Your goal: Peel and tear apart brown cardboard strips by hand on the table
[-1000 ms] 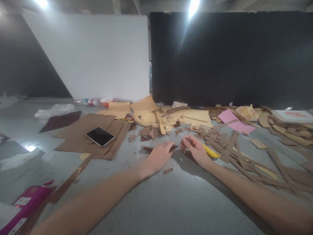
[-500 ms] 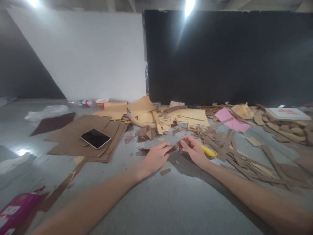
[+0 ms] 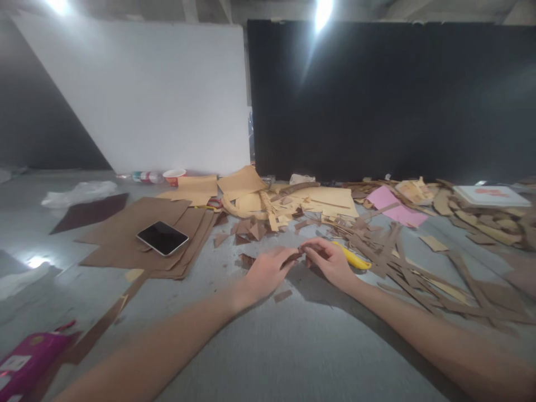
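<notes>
My left hand (image 3: 268, 272) is closed around a narrow brown paper strip (image 3: 247, 259), whose fringed end sticks out to the left of the hand. The strip's other end shows between my two hands. My right hand (image 3: 326, 260) meets it there, thumb and fingertips pinched together on the end. A long yellow object (image 3: 355, 258) lies beside and partly behind my right hand; its kind is unclear. On the table just below my left hand rests a small brown paper scrap (image 3: 283, 296).
A phone (image 3: 162, 238) lies on stacked brown sheets (image 3: 125, 218) at left. Cut brown strips (image 3: 402, 268) are heaped at right, with tan paper (image 3: 330, 198) and a pink sheet (image 3: 396, 204) behind. A magenta pouch (image 3: 29, 357) sits at the near left corner.
My right fingers have shifted slightly left and up along the strip. The strip's fringed left end has tilted a little, and more of the yellow object shows.
</notes>
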`<state>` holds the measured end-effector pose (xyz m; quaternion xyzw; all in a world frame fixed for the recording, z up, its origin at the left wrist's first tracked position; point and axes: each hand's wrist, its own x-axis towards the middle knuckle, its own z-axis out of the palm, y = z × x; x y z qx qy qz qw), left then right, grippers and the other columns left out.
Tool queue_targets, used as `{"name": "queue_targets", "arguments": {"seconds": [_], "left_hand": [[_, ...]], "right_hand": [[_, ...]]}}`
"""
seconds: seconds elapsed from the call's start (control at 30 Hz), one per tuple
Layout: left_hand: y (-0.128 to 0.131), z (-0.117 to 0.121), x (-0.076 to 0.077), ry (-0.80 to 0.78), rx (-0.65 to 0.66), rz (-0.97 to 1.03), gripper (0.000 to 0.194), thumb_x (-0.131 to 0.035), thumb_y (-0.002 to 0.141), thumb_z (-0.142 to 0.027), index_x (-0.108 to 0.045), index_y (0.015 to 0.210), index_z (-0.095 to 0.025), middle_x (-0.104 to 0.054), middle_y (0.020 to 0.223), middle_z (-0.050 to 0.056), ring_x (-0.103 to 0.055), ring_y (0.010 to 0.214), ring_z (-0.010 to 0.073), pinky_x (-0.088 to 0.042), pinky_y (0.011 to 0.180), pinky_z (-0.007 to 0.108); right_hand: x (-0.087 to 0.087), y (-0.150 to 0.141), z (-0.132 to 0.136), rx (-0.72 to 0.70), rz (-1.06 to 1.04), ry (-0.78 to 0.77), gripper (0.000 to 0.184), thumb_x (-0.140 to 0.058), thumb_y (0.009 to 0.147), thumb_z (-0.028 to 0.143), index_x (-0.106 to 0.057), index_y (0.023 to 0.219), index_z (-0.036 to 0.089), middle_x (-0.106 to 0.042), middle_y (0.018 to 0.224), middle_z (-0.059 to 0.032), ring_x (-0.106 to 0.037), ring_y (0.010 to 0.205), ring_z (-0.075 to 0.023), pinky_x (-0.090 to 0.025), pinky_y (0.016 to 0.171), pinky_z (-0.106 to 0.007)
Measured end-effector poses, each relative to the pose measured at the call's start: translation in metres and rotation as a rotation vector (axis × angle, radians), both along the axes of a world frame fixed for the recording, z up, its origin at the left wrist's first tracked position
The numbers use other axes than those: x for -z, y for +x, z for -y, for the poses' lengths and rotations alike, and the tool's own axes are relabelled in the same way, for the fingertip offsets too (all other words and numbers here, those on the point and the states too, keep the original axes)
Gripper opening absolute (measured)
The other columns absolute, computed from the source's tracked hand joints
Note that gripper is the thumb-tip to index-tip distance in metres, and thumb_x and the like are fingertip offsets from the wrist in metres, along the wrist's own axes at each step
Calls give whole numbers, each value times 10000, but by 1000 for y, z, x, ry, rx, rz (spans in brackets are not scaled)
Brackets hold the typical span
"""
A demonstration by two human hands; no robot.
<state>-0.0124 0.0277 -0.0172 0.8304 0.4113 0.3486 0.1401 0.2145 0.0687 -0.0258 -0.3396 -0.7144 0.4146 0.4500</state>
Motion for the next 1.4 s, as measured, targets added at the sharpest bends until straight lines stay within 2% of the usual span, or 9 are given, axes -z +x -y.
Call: {"name": "queue_targets", "arguments": {"seconds": [0.13,0.23,0.47,0.6,0.9,1.07,1.17,1.3,1.4], "left_hand": [[1,-1,1,5,-17,26,211,-523,1130,-306,-684,1256,-255,-790,1155,48,-763,1078,212,-594,964,337],[0,-1,2,2,-34,29,197,-535,1121,-313,-681,1239,-255,-790,1118,45,-763,1057,215,-599,953,342],[0,0,0,-19,-51,50,192,-571,1103,-304,-666,1265,-259,-792,1188,47,-763,1118,222,-593,985,342],[1,1,-2,-71,-71,21,218,-582,1095,-324,-660,1290,-268,-797,1194,45,-771,1114,224,-597,983,342],[0,0,5,-119,-122,22,317,-623,1066,-302,-632,1382,-277,-781,1286,63,-758,1201,251,-601,1009,367],[-1,-1,6,-121,-69,79,333,-618,1077,-316,-633,1407,-271,-767,1341,66,-740,1240,244,-585,1052,375],[0,-1,4,-130,-51,122,296,-631,1070,-305,-659,1362,-267,-783,1300,56,-748,1212,234,-584,1047,366],[1,0,1,-169,-63,152,266,-639,1058,-287,-680,1320,-270,-796,1257,45,-758,1183,228,-590,1039,363],[1,-1,1,-199,-123,184,256,-671,1047,-326,-696,1294,-261,-800,1248,54,-767,1168,247,-605,1011,374]], "right_hand": [[-2,0,1,53,-12,86,325,-641,1055,538,-783,1082,246,-799,978,-67,-701,684,-191,-605,699,-352],[-4,-2,1,53,0,139,319,-653,1046,540,-809,1063,262,-788,1083,-82,-674,615,-170,-598,656,-356],[4,-5,0,97,17,107,320,-717,1010,535,-745,1157,252,-757,838,-30,-638,531,-168,-542,576,-335],[5,-5,2,111,36,109,316,-710,1007,555,-711,1082,248,-714,744,-6,-641,553,-180,-540,584,-329],[3,-4,1,107,82,260,248,-673,1037,470,-794,1064,255,-779,925,-59,-679,706,-202,-565,694,-345],[2,-4,0,38,61,334,201,-645,1065,393,-796,1057,262,-769,910,-58,-689,750,-211,-559,723,-355],[-1,-5,2,21,56,365,199,-634,1072,375,-791,1025,262,-770,911,-63,-709,817,-230,-568,757,-367],[-3,-5,3,24,91,368,199,-627,1074,378,-788,1069,262,-773,969,-68,-683,763,-208,-563,734,-356],[-2,-5,2,45,121,334,213,-630,1069,397,-769,1155,259,-766,988,-62,-673,727,-191,-563,725,-341]]}}
